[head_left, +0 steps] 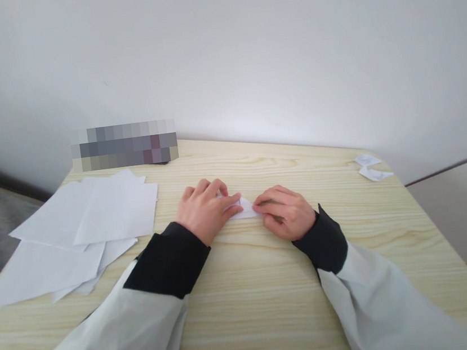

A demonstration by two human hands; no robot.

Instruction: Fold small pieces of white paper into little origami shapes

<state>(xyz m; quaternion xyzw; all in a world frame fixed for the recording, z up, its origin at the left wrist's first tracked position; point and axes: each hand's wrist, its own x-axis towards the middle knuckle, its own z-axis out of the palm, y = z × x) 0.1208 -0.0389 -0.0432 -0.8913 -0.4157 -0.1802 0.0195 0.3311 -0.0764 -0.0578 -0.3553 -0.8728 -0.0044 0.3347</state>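
A small folded piece of white paper (246, 208) lies on the table between my two hands. My left hand (207, 208) has its fingers closed on the paper's left part and covers much of it. At the paper's right end, my right hand (285, 211) pinches the tip between thumb and fingers. The exact shape of the folds is partly hidden under my fingers.
On the left of the wooden table (249, 303) lie several loose white sheets (113, 207), overlapping. Two small folded paper pieces (373, 172) rest near the far right corner. A blurred dark object (123, 146) stands at the back left by the white wall (244, 54).
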